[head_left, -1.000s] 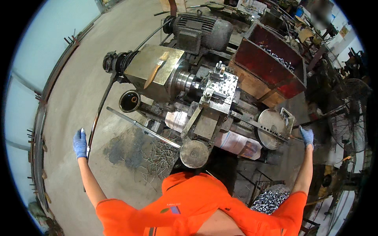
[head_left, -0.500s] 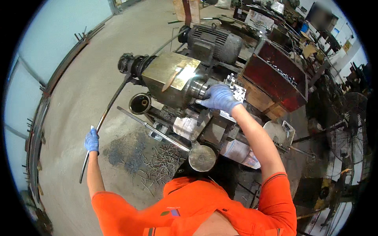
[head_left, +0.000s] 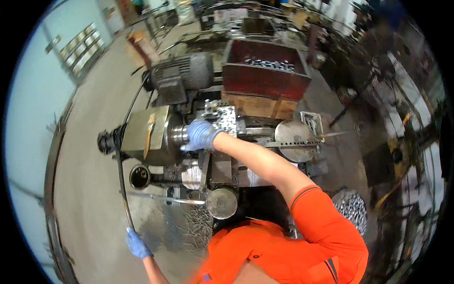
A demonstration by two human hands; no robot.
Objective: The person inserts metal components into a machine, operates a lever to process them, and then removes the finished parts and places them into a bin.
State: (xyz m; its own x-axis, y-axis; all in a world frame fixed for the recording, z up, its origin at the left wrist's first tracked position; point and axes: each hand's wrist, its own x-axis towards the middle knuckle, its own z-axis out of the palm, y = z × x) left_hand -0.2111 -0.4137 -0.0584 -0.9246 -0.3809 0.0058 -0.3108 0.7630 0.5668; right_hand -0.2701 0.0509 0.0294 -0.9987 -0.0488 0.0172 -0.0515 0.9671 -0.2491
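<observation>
Person in orange works at a metal lathe (head_left: 189,137).
Gloved right hand (head_left: 201,135) rests on its chuck (head_left: 178,134), grip unclear; left hand (head_left: 138,244) clasps a long dark rod (head_left: 120,184).

The right hand (head_left: 201,135), in a blue glove, reaches far forward and rests on the lathe (head_left: 161,135) at its round chuck end, fingers curled down over the metal; whether they grip it cannot be told; the right forearm is bare and stretched nearly straight, running from the orange sleeve at the shoulder up and leftward to the wrist. The left hand (head_left: 138,244), also blue-gloved, sits low and well to the near left of the lathe, closed around a long thin dark rod (head_left: 120,184); the left forearm is bare, angled up from the lower edge.
</observation>
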